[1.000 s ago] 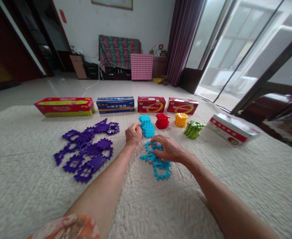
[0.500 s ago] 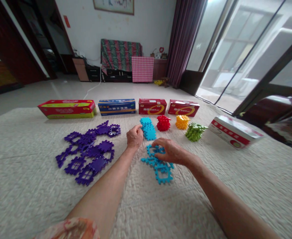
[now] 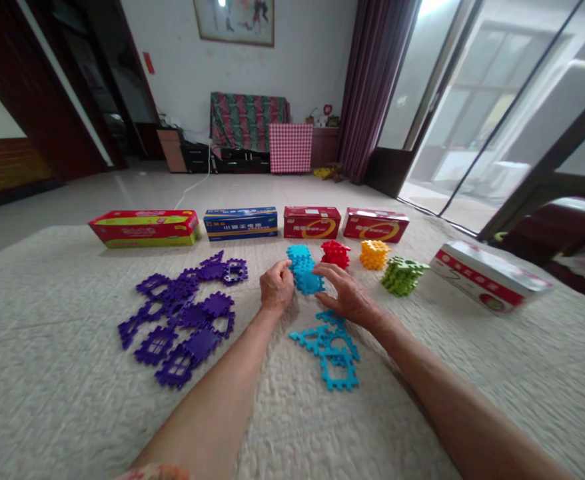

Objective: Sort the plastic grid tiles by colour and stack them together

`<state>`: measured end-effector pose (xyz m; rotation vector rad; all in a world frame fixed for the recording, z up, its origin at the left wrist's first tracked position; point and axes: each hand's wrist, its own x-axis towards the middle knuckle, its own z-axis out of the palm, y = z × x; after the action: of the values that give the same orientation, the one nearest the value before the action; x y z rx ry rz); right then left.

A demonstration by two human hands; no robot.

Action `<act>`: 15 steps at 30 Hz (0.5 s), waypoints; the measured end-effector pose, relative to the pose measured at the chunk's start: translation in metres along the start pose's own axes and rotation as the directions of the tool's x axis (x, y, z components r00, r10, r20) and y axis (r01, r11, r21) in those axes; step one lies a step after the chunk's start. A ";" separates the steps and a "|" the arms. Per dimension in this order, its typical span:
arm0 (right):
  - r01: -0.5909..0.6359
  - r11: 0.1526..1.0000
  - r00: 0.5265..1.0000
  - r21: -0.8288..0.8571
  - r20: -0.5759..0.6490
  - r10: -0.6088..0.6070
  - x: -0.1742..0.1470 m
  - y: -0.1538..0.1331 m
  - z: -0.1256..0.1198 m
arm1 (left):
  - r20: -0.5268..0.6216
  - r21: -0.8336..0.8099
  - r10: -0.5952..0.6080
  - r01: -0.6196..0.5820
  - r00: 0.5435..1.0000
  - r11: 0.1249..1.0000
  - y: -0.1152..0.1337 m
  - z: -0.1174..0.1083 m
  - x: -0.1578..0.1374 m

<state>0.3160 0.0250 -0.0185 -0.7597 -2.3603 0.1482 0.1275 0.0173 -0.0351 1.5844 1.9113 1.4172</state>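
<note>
My left hand [image 3: 277, 287] is closed, its fingertips at the left edge of a strip of joined light-blue interlocking tiles [image 3: 310, 283] lying on the quilted cover. My right hand [image 3: 345, 293] is at the strip's right side, thumb and fingers apart, with nothing visible between them. Its fingertips are close to the nearest tile; whether they touch it is unclear. Just below my right hand lie loose light-blue frame pieces [image 3: 340, 370], partly overlapping. Off to the left, a spread of purple interlocking pieces [image 3: 200, 343] includes window frames and solid squares.
Beyond my hands stand a red cube [image 3: 335, 253], a yellow cube [image 3: 374, 255] and a green cube [image 3: 403, 277]. A row behind holds a red-and-yellow box [image 3: 145, 229], a blue box [image 3: 241, 223] and two red boxes [image 3: 311, 223]. A white-and-red box [image 3: 490, 275] sits at right.
My right hand has moved forward from over the loose light-blue pieces to the joined strip. My left hand stays at the strip's left edge. The camera view has tilted up slightly.
</note>
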 end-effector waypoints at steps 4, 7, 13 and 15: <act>-0.012 1.000 1.000 0.008 -0.026 0.012 -0.004 0.005 0.005 | -0.009 0.008 0.023 -0.023 1.000 1.000 0.000 0.001 0.000; -0.065 0.998 0.994 0.021 -0.082 0.067 -0.006 0.005 0.006 | -0.026 0.046 0.029 -0.028 0.999 0.999 0.001 0.001 -0.002; -0.255 0.966 0.960 0.049 -0.111 0.259 -0.007 0.001 0.013 | -0.042 0.152 0.055 -0.048 0.998 0.987 0.006 -0.001 -0.006; -0.292 0.954 0.946 0.065 -0.123 0.298 -0.006 0.000 0.016 | -0.040 0.163 0.062 -0.055 0.997 0.985 0.006 -0.001 -0.006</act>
<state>0.3097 0.0229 -0.0344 -1.0656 -2.1008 0.2704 0.1332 0.0109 -0.0319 1.7075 2.0681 1.3614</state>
